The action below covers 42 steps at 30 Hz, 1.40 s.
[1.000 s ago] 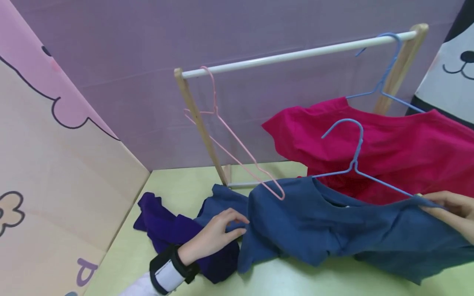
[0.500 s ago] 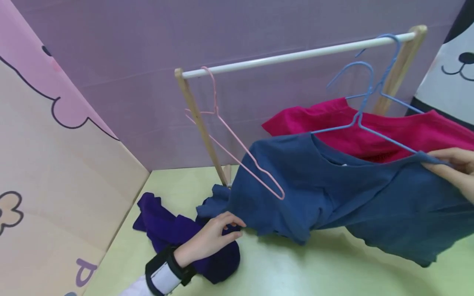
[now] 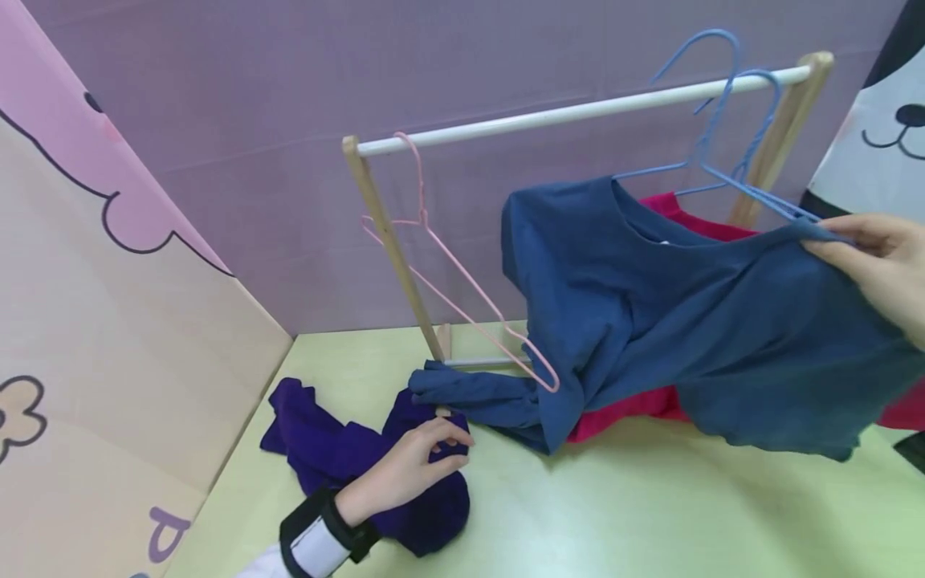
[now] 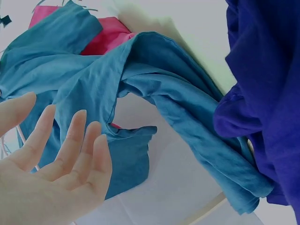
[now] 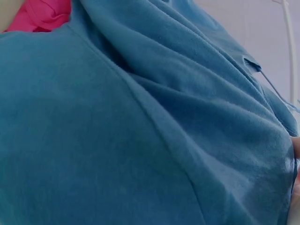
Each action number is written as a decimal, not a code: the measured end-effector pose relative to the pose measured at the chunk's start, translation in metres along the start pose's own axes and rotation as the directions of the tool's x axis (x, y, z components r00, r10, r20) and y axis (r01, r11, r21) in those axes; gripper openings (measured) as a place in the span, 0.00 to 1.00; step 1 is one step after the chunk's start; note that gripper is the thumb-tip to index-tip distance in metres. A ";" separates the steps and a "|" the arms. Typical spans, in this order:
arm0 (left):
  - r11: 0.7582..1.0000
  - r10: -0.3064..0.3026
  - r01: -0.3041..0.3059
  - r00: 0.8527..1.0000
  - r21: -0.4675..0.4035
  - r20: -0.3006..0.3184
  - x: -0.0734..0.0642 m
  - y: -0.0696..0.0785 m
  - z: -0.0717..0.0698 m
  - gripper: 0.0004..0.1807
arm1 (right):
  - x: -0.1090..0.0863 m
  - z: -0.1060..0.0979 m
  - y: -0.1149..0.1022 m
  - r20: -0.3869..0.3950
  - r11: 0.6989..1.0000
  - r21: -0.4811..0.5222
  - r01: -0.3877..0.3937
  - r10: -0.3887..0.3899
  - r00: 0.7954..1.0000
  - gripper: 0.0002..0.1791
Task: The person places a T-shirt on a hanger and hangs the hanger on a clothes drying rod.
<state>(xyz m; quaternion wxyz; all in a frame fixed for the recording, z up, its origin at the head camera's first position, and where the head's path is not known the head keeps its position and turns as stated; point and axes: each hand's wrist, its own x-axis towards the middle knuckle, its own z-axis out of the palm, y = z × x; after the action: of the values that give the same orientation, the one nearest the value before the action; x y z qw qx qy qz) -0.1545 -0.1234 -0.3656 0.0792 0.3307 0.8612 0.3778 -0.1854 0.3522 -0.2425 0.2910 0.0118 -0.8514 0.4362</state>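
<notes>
My right hand (image 3: pixel 878 261) pinches a blue shirt (image 3: pixel 650 297) at one shoulder, together with the end of the light-blue wire hanger (image 3: pixel 711 140) inside its neck. The hanger's hook rises above the white rail (image 3: pixel 549 118) in the head view. One long rolled part of the shirt trails down to the left, toward a dark purple garment (image 3: pixel 336 445) on the table. Over that garment hovers my left hand (image 3: pixel 405 466), fingers relaxed and holding nothing. In the left wrist view, its spread fingers (image 4: pixel 70 145) overlap the blue cloth. Blue fabric fills most of the right wrist view.
A bare pink hanger (image 3: pixel 462 265) hangs at the rail's left, overlapping the blue shirt's edge. Behind that shirt, a crimson garment (image 3: pixel 629 408) hangs from another blue hanger (image 3: pixel 768 120) near the right wooden post (image 3: pixel 788 136). Printed panels stand left and right.
My right hand has lifted the blue shirt and its hanger, bringing the hook from below the rail to above it. The shirt now covers more of the crimson garment. My left hand has shifted slightly left.
</notes>
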 end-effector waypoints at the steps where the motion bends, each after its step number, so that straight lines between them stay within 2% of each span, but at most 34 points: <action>1: 1.000 0.001 -0.001 1.000 0.002 -0.004 0.000 -0.001 0.000 0.09 | 0.001 0.001 -0.001 0.007 0.998 -0.059 -0.029 0.029 1.000 0.10; 3: 1.000 -0.002 0.002 1.000 0.003 -0.008 -0.001 -0.002 0.000 0.09 | 0.002 0.004 -0.001 0.024 0.983 -0.169 -0.074 0.079 0.997 0.05; 6: 1.000 -0.006 0.006 1.000 0.007 -0.015 -0.002 -0.003 0.000 0.09 | 0.004 0.007 -0.001 0.036 0.965 -0.245 -0.097 0.109 0.993 0.14; 10: 1.000 -0.018 0.018 1.000 0.008 -0.020 -0.004 -0.005 -0.001 0.09 | 0.002 0.011 -0.003 0.048 0.957 -0.271 -0.108 0.125 0.991 0.19; 15: 1.000 -0.023 0.024 0.999 0.010 -0.023 -0.005 -0.007 0.000 0.09 | -0.003 0.014 -0.005 0.057 0.950 -0.298 -0.095 0.117 0.991 0.21; 24: 0.999 -0.033 0.034 0.999 0.026 -0.028 -0.008 -0.012 -0.001 0.09 | -0.003 0.014 0.008 0.122 0.946 -0.317 -0.071 0.115 0.986 0.24; 28: 0.999 -0.038 0.039 0.998 0.037 -0.043 -0.011 -0.015 -0.003 0.08 | -0.006 0.014 0.003 0.125 0.948 -0.316 -0.028 0.071 0.990 0.21; 32: 0.998 -0.049 0.052 0.997 0.047 -0.052 -0.016 -0.022 -0.008 0.08 | -0.009 0.013 0.002 0.090 0.954 -0.298 0.027 0.000 0.996 0.19; 34: 0.997 -0.056 0.059 0.997 0.056 -0.057 -0.020 -0.025 -0.012 0.09 | -0.009 0.012 0.010 0.067 0.956 -0.287 0.056 -0.038 0.997 0.19; 38: 0.994 -0.066 0.072 0.995 0.086 -0.077 -0.028 -0.031 -0.022 0.09 | -0.005 0.009 0.042 0.001 0.949 -0.293 0.113 -0.118 0.993 0.19; 40: 0.993 -0.064 0.073 0.994 0.097 -0.093 -0.031 -0.034 -0.026 0.09 | -0.003 0.008 0.056 -0.055 0.952 -0.262 0.156 -0.176 0.983 0.19; 42: 0.992 -0.066 0.076 0.993 0.102 -0.103 -0.033 -0.036 -0.028 0.09 | -0.006 0.007 0.059 -0.104 0.954 -0.230 0.191 -0.219 0.970 0.18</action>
<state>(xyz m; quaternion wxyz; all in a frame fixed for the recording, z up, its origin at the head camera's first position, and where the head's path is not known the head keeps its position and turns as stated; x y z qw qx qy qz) -0.1585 -0.1784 -0.3746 0.0322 0.2844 0.8941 0.3445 -0.2000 0.3816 -0.2920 0.3885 0.0402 -0.8677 0.3075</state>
